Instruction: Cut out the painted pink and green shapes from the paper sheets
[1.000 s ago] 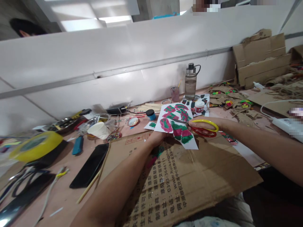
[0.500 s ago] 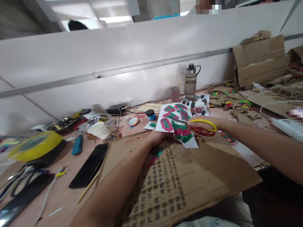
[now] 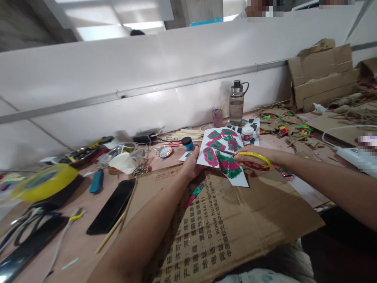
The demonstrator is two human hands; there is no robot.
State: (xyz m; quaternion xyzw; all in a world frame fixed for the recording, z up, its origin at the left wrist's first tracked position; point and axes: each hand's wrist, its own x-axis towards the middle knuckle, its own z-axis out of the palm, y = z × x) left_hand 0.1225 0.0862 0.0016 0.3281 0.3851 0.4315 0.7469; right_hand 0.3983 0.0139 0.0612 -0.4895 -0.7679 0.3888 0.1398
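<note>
The left hand (image 3: 193, 165) has shifted up the left edge of the painted paper (image 3: 216, 142), pinching it over the cardboard sheet's (image 3: 265, 212) far edge, while the right hand's (image 3: 253, 151) fingers grip scissors (image 3: 229, 152) in a seemingly partway cut, upper motifs uncut.

The painted paper (image 3: 209, 156) shows magenta and green patches on white; the scissors (image 3: 255, 160) have yellow and red handles; brown cardboard (image 3: 259, 212) bears dark printed characters; the counter (image 3: 73, 243) is pinkish.
</note>
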